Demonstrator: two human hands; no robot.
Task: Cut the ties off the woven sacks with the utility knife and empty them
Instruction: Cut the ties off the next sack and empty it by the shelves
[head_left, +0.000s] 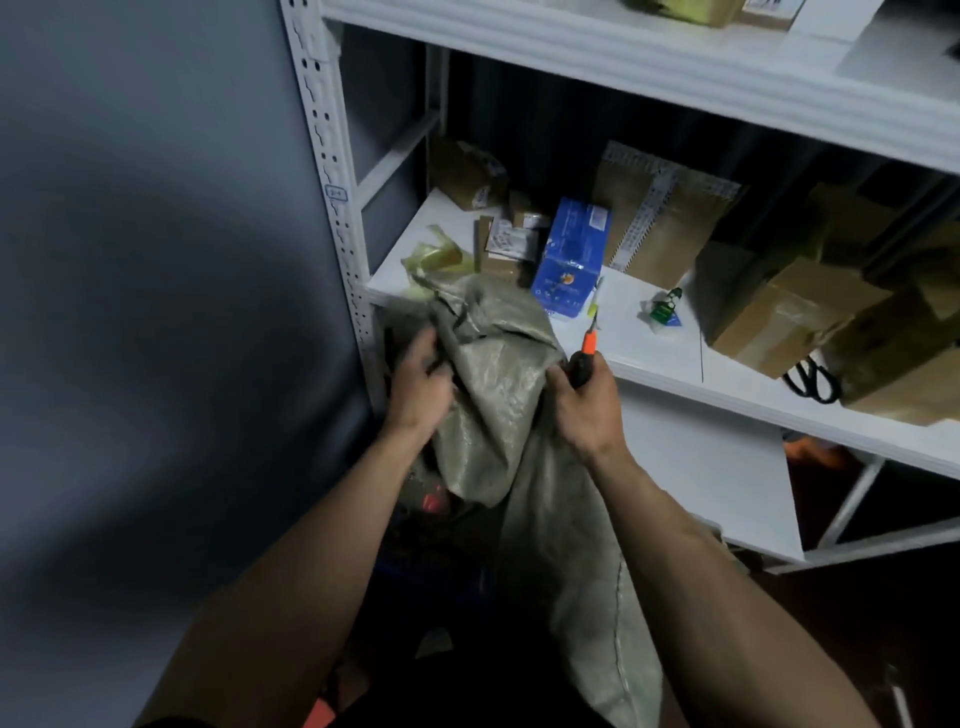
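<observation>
A grey-green woven sack (498, 384) hangs in front of me, its upper end leaning on the edge of the white shelf (675, 358) and its lower part trailing down between my arms. My left hand (421, 384) grips the sack's folded left side, fingers curled into the fabric. My right hand (587, 405) holds the sack's right side and also grips the utility knife (587, 348), whose orange-and-black handle points up and away with the blade out. No tie on the sack can be made out.
The shelf carries cardboard parcels (660, 223), a blue packet (571, 260), a yellowish plastic bag (431, 257), a small green-labelled item (662, 312) and black scissors (810, 379). A white upright post (337, 197) stands left of the sack. Dark packages with red lie below the sack (431, 499).
</observation>
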